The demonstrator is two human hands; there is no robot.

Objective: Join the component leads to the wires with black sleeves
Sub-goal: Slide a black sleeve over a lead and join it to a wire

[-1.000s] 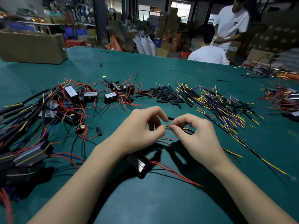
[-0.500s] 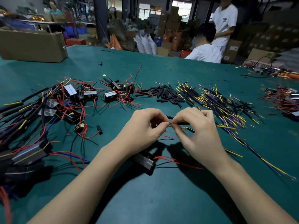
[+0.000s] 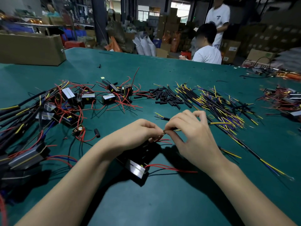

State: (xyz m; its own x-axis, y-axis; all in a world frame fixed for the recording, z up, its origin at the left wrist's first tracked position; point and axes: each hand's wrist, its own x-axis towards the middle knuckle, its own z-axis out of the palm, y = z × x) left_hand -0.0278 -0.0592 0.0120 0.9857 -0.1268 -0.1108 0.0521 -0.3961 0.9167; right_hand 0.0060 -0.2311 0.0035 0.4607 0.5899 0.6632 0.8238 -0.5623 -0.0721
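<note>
Both hands are meeting above the green table (image 3: 162, 201), fingertips almost touching. The left hand (image 3: 138, 134) is pinching the red leads (image 3: 161, 140) between thumb and curled fingers; the leads are fanning out just below the pinch. The right hand (image 3: 192, 136) is pinching a black sleeved wire (image 3: 164, 118) with thumb and forefinger, the other fingers curled above. The wire's yellow end (image 3: 219, 123) is sticking out to the right of that hand, and its stripped tips are showing behind the knuckles, to the left. Whether lead and wire are actually touching at the pinch cannot be told; too small.

The black component (image 3: 136, 169) is lying directly below the two grips, toward the wrists, with more red leads trailing to the right under the right hand.

Beyond the grips: a pile of loose black sleeves (image 3: 166, 97), a spread of sleeved wires (image 3: 216, 105) to its right, a tangle of other components (image 3: 68, 105) to the left.
</note>
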